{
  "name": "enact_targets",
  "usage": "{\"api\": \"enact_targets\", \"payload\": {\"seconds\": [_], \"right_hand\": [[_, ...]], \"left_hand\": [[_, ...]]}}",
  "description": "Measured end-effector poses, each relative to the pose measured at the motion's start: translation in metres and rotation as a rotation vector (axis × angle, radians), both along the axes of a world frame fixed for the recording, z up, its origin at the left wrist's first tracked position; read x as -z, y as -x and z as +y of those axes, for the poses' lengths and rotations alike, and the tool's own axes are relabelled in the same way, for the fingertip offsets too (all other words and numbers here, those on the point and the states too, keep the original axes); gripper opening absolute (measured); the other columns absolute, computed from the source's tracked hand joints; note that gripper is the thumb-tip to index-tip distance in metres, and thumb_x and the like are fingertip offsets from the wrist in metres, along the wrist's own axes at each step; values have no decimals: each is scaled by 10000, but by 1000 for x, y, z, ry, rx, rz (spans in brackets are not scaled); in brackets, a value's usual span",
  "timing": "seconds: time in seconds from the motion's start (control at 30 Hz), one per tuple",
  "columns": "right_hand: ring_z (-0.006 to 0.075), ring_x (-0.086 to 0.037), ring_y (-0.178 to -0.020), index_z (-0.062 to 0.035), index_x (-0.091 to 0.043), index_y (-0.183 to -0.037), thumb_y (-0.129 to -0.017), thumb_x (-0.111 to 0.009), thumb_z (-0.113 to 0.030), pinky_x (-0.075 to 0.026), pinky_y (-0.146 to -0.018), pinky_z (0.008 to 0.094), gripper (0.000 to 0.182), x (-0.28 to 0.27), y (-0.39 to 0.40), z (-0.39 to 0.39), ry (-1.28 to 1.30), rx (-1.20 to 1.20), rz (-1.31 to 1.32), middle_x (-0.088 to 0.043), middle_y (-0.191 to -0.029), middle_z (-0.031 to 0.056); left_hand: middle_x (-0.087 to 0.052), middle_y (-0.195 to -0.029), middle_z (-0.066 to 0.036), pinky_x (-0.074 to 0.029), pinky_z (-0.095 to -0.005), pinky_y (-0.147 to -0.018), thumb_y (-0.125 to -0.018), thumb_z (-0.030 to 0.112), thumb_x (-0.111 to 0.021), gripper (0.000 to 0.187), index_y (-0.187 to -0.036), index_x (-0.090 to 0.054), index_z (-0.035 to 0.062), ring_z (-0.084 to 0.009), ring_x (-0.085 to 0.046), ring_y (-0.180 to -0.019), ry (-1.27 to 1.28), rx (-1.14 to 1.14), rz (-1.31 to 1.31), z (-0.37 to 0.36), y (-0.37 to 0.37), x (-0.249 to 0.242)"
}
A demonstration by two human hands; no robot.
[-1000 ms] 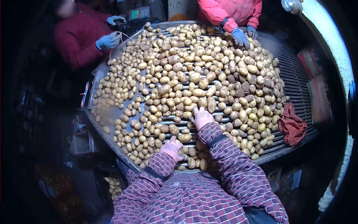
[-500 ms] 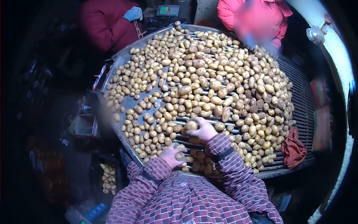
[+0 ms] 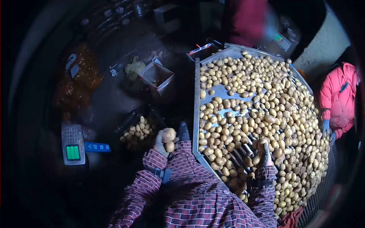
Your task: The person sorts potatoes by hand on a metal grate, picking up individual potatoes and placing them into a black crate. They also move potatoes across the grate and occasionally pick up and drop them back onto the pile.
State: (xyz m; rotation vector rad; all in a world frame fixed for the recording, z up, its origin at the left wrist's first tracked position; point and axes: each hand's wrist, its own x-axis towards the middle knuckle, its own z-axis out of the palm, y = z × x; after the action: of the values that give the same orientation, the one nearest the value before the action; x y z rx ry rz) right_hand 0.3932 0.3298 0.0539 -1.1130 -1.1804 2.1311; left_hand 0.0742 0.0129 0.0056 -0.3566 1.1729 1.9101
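Potatoes [image 3: 281, 114] cover the metal sorting table [image 3: 196, 114] on the right. Off the table's left edge, my left hand [image 3: 161, 143] holds potatoes, palm turned inward, beside a dark container with smaller potatoes [image 3: 141, 129] lower down. Over the table's near part, my right hand [image 3: 263, 154] curls around a potato, with bare slats and more potatoes close by. Both sleeves are checked, with dark bands at the wrists.
A scale [image 3: 73, 144] with a green display stands at the left. Net sacks [image 3: 78, 76] and an open box [image 3: 156, 77] lie beyond. One person in red [image 3: 251, 22] is at the top, another [image 3: 340, 97] at the right. A red cloth [image 3: 292, 218] lies at the bottom right.
The view has swung left, bringing the floor and scale into sight. My left hand has left the table and now holds potatoes beyond its edge. My right hand stays over the table.
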Motion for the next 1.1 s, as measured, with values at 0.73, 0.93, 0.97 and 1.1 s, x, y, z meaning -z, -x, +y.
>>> {"api": "enact_targets", "payload": {"seconds": [0.73,0.93,0.97,1.1], "right_hand": [[178,-631,-932,-35,-533,-1258,-957,-554,-262,-529,-810,331,377,-12,-57,-26,85,324,-139,-622,-1138,100],[136,-632,-851,-7,-582,-1180,-931,-595,-165,-533,-675,248,295,17,-177,-116,31,524,-306,-649,-1050,102],[156,-637,-888,-15,-586,-1186,-924,-606,-172,-534,-736,281,306,28,-184,-134,-32,500,-366,-651,-1070,100],[202,-635,-1006,-8,-629,-1144,-850,-671,-150,-486,-912,324,329,31,-178,-183,-413,350,-752,-667,-1079,104]], "left_hand": [[-540,-1315,-91,-408,-379,-999,-907,269,-629,412,-1282,-539,124,-211,-508,-1213,436,39,585,-25,59,50],[-599,-1197,-130,-451,-383,-956,-769,160,-731,446,-1194,-605,108,-288,-571,-1105,4,1124,1398,119,-91,-7],[-564,-1233,-123,-439,-410,-971,-726,205,-757,516,-1210,-593,135,-301,-541,-1141,72,1353,1608,130,-115,-23],[-497,-1271,-84,-417,-469,-955,-642,349,-775,631,-1229,-582,218,-309,-446,-1224,311,1607,2084,145,-154,-17]]}}
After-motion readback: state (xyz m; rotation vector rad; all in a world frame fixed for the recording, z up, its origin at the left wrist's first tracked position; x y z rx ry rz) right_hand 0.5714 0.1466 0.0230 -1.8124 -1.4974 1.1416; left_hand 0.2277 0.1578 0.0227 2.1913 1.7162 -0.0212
